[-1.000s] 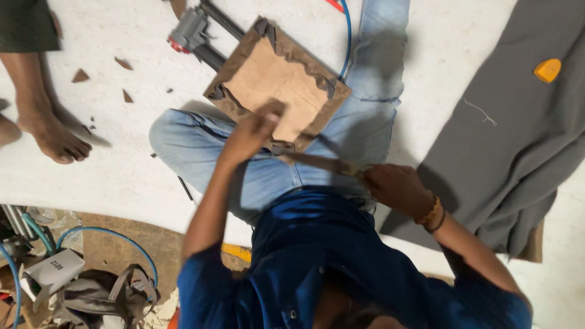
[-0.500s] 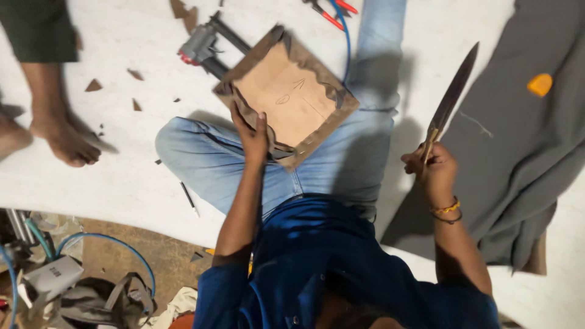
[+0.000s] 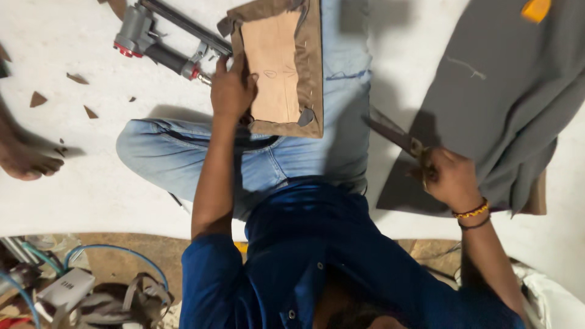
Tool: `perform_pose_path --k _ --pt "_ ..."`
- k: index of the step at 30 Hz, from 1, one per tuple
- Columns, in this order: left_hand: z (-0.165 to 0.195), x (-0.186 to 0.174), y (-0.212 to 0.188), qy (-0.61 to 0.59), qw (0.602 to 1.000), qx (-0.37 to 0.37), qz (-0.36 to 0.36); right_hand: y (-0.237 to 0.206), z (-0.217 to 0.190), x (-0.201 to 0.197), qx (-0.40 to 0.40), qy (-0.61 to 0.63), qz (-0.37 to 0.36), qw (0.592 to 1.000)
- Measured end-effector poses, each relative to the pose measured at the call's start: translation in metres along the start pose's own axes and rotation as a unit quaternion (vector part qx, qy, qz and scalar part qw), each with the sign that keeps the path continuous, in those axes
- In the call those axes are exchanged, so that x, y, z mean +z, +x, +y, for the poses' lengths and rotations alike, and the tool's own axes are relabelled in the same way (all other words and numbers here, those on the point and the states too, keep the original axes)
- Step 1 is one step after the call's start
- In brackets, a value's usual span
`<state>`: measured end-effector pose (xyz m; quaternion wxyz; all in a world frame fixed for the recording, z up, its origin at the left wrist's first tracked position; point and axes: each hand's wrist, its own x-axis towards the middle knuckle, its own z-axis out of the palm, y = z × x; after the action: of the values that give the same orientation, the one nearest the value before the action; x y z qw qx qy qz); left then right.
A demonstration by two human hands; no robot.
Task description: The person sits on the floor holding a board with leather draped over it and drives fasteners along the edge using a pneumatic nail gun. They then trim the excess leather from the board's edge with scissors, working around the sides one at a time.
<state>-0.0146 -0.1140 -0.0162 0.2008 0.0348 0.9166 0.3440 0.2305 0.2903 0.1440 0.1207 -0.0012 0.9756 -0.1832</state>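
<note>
A flat wooden board wrapped at its edges in brown fabric (image 3: 277, 61) rests on my jeans-clad legs. My left hand (image 3: 233, 90) presses on the board's left edge, fingers curled over the fabric. My right hand (image 3: 448, 176), with bracelets on the wrist, is shut on the handles of large dark scissors (image 3: 393, 133). The blades point up and left, low over the white floor beside my right leg and next to a grey cloth (image 3: 506, 91).
A grey pneumatic stapler (image 3: 159, 38) lies on the floor just left of the board. Small brown scraps (image 3: 78, 79) dot the floor at left, near another person's bare foot (image 3: 24, 159). Blue hose (image 3: 116, 251) and clutter fill the bottom left.
My right hand has brought the scissors down from a raised position to low beside my leg. The board has turned and shifted up my legs, my left hand staying on its edge.
</note>
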Motion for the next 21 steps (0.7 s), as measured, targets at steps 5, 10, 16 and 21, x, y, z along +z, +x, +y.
perform_pose_path --k 5,10,16,21 --pt "0.053 -0.004 -0.048 -0.128 0.922 0.359 -0.062 -0.004 -0.012 -0.009 -0.025 -0.053 -0.04 0.998" --pt "0.08 0.0 -0.069 0.021 0.905 0.412 -0.1 0.01 -0.026 -0.026 -0.044 -0.13 -0.08 0.987" --pt "0.068 -0.001 -0.07 0.043 0.898 0.436 -0.044 0.035 -0.054 -0.038 -0.114 -0.137 -0.048 0.983" --pt "0.069 -0.003 -0.079 0.069 0.886 0.458 0.005 0.058 -0.076 -0.035 -0.137 -0.205 -0.057 0.967"
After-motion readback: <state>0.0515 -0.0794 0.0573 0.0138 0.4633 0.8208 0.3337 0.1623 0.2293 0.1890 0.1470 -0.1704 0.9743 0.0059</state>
